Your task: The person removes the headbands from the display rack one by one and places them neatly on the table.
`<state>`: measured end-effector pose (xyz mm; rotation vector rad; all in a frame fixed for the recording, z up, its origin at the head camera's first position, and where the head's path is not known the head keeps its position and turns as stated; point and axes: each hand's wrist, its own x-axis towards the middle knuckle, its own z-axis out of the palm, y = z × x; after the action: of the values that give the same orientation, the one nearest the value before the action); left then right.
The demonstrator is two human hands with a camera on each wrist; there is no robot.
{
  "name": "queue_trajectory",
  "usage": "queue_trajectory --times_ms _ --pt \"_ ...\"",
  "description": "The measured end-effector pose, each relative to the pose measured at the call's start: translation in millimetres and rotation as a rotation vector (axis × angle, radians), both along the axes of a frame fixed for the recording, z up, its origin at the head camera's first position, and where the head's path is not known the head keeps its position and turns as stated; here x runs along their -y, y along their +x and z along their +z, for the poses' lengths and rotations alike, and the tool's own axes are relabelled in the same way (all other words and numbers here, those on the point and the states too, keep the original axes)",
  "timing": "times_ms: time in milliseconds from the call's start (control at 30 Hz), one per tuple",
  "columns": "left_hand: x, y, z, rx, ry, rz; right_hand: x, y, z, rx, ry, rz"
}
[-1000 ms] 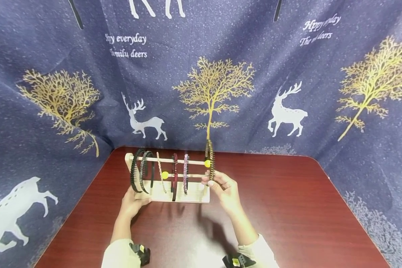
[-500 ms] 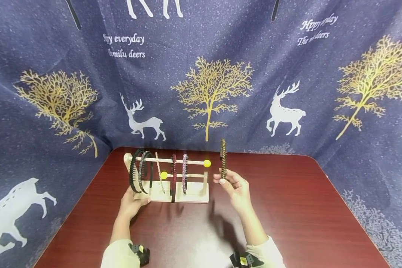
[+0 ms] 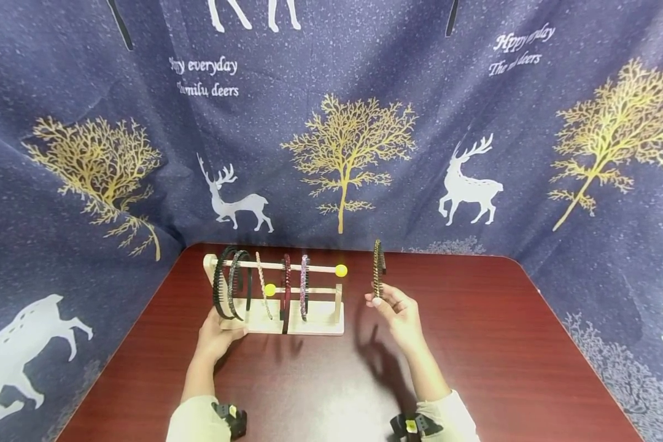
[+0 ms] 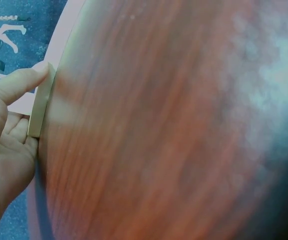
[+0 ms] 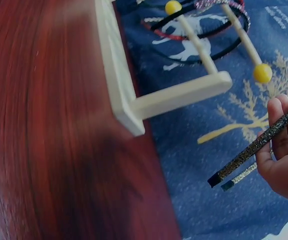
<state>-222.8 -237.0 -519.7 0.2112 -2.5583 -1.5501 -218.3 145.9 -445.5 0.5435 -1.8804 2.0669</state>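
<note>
In the head view, a gold-and-black headband (image 3: pixel 377 270) is held upright to the right of a pale wooden headband rack (image 3: pixel 325 318). My right hand (image 3: pixel 402 316) pinches it between thumb and fingers, apart from the rack and above the table. The right wrist view shows both black-tipped ends of this headband (image 5: pixel 253 149). My left hand (image 3: pixel 214 337) grips the left end of the rack's base, thumb on top and fingers at the underside. On the rack's bars hang a black headband (image 3: pixel 219 285), a dark glittery one (image 3: pixel 233 288), a beige one (image 3: pixel 262 279), a dark red one (image 3: pixel 287 288) and a lilac one (image 3: pixel 304 285).
Yellow balls cap the upper bar (image 3: pixel 341 270) and the lower bar (image 3: pixel 270 290). The rack stands on a reddish-brown table (image 3: pixel 464 344). Behind it hangs a blue cloth (image 3: pixel 331 61) printed with deer and trees.
My right hand has drawn the gold-and-black headband off the upper bar's right end, moved it right, and turned it. The left hand and rack have stayed in place.
</note>
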Motion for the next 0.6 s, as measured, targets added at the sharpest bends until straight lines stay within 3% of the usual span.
queue_trajectory --times_ms 333,467,600 --pt "1 0.3 -1.8 0.014 -0.005 -0.002 -14 -12.9 -14.5 0.063 0.031 -0.012" --pt "0 0.3 -0.6 0.009 0.01 -0.003 -20 -16.1 -17.5 0.077 0.127 -0.021" --pt "0 -0.4 -1.4 0.013 0.017 -0.002 -23 -13.4 -7.4 0.13 0.214 -0.018"
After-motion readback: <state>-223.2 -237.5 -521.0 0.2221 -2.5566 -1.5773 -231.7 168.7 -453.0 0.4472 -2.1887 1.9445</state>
